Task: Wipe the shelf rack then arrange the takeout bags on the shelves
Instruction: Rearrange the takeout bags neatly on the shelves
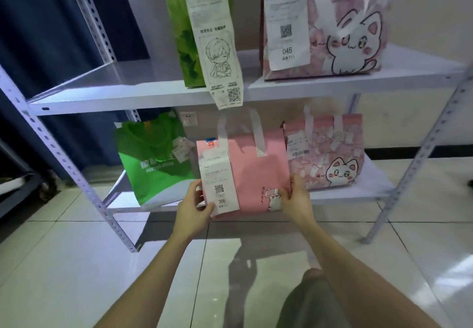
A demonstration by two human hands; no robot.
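Your left hand (194,207) and right hand (297,199) are gripping the pink takeout bag (256,174) by its 2 lower corners, seemingly squaring it onto the lower shelf (345,196) just beyond them, with the green bag (153,169) to their left and the cat-print bag (330,158) to their right.

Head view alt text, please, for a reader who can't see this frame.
The left hand and right hand grip a pink takeout bag by its lower sides at the front of the lower shelf, between a green bag and a cat-print bag. The upper shelf holds a tall green bag and a larger cat-print bag.
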